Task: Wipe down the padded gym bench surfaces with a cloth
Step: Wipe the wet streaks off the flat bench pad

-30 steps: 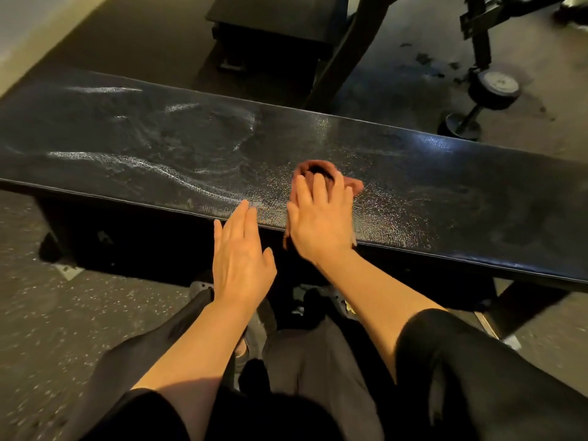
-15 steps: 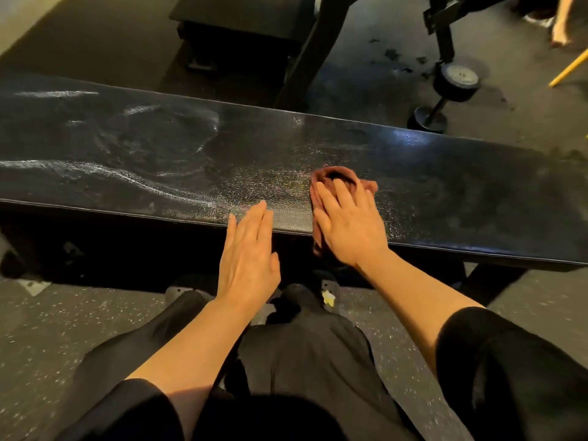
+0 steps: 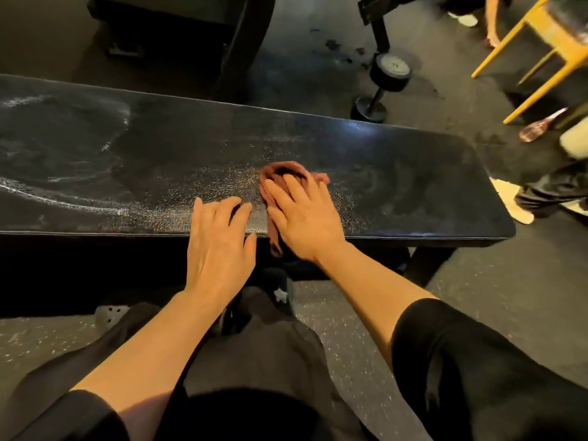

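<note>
A long black padded bench point(image 3: 397, 173) runs across the view, with wet streaks and white smears on its left part. A reddish-brown cloth point(image 3: 280, 171) lies bunched on the pad near its front edge, one corner hanging over that edge. My right hand point(image 3: 302, 214) presses flat on the cloth with straight fingers. My left hand point(image 3: 219, 240) rests beside it, fingers straight, fingertips on the pad's front edge. The bench's right end is rounded and dull.
A dumbbell point(image 3: 386, 81) stands on the dark floor behind the bench. Yellow chair legs point(image 3: 537, 55) are at the top right. Another person's leg and shoe point(image 3: 521, 202) stand by the bench's right end. A black machine frame point(image 3: 241, 43) rises behind.
My right hand has slid the cloth to the right along the bench, toward its right end. My left hand followed along the front edge, and the view shifted right.
</note>
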